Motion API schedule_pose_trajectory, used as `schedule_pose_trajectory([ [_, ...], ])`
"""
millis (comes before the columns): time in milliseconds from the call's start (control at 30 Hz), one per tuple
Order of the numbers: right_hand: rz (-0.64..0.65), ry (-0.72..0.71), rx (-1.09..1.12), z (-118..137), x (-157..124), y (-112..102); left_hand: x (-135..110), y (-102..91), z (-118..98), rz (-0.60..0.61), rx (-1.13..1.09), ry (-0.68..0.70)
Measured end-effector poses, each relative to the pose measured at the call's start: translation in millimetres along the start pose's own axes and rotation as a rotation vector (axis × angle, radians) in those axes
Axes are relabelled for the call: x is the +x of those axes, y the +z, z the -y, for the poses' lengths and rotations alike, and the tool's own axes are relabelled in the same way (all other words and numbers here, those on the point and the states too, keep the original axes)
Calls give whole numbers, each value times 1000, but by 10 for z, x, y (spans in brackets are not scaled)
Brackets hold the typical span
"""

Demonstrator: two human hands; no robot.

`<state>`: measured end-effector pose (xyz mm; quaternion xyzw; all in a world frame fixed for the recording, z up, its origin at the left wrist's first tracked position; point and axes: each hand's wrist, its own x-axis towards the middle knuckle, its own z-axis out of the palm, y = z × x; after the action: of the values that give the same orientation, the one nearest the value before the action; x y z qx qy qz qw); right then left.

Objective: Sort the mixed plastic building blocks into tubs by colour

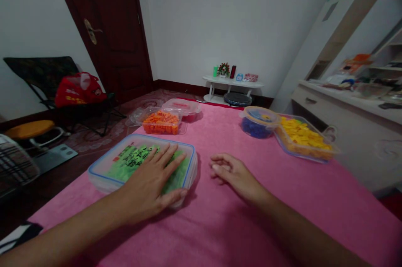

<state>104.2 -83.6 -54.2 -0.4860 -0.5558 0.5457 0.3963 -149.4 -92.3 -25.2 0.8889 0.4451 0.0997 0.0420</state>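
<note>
My left hand (152, 181) lies flat with fingers spread on the lid of a clear plastic storage box (122, 166). The box has a blue rim and dark lettering on top, and green pieces show through it. To its right, my right hand (231, 174) hovers over or rests on the pink cloth (220, 216); I cannot tell which. Its fingers are loosely curled in, with nothing visible in them. Behind the green box stands a clear box of orange pieces (161, 122), beside a lidded box with red contents (182, 108).
At the table's right side, a round tub of blue pieces (257, 126) stands next to a rectangular box of yellow pieces (303, 137). A chair with a red bag (78, 89) is at left. A white low table (232, 82) stands by the wall.
</note>
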Motion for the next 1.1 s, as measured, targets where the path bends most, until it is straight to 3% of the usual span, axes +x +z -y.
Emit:
schedule_pose_trajectory([
  [100, 110, 46, 106, -52, 219, 368, -105, -161, 304, -18, -66, -29],
  [233, 79, 106, 161, -66, 306, 452, -241, -340, 978, -313, -25, -324],
  [267, 84, 133, 177, -56, 299, 449, -271, -346, 1139, -323, -48, -419],
  [367, 75, 186, 226, -21, 263, 462, -333, -288, 1466, -122, -351, -650],
  [433, 64, 217, 248, -11, 248, 485, -341, -232, 1547, -61, -434, -699],
  [567, 145, 281, 279, -1, 256, 483, -292, -183, 1548, -168, -352, -691],
  [700, 108, 263, 157, 10, 302, 439, -229, -138, 1529, -124, -633, -697],
  [767, 8, 122, 69, -6, 332, 434, -222, -105, 1519, -178, -640, -652],
  [833, -60, -76, 4, -34, 357, 443, -250, -97, 1489, -345, -510, -609],
  [900, -72, -214, -53, -57, 370, 452, -317, -128, 1422, -474, -365, -485],
  [933, -67, -242, -81, -60, 372, 454, -362, -155, 1373, -480, -311, -385],
  [1033, -9, -258, -165, -18, 381, 438, -505, -245, 1196, -239, -199, -16],
  [1100, 60, -273, -230, 49, 409, 415, -575, -291, 1086, -63, -135, 128],
])
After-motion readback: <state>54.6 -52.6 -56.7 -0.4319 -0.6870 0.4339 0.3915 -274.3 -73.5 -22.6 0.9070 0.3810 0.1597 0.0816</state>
